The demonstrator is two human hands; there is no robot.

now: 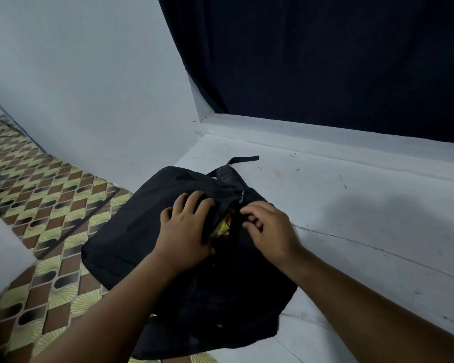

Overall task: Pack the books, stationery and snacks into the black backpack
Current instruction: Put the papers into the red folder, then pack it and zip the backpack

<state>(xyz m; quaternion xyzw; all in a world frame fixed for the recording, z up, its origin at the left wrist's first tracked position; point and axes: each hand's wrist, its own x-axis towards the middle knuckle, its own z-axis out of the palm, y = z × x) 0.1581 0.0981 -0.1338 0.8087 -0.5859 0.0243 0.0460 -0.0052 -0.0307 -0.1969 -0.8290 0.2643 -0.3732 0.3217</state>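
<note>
Two hands [186, 229] [269, 229] on one backpack [131, 231]; snack [220, 227] perhaps inside.

A black backpack [147, 231] lies at the left edge of a white table [351, 218], partly over patterned floor tiles [50, 205]. The left hand [186, 231] presses flat on its fabric beside the opening, where a yellow snack packet [222, 227] shows. The right hand [270, 231] pinches the opening's right edge.

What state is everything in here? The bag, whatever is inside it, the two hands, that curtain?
Black backpack: lying on the white ledge, partly over the edge, zip opening partly open.
Yellow snack packet: inside the opening, only partly visible.
Zip pull: hanging free at the opening's far end.
Left hand: fingers spread, pressing the backpack's fabric.
Right hand: fingers curled, pinching the opening's edge.
Dark curtain: hanging closed.
</note>
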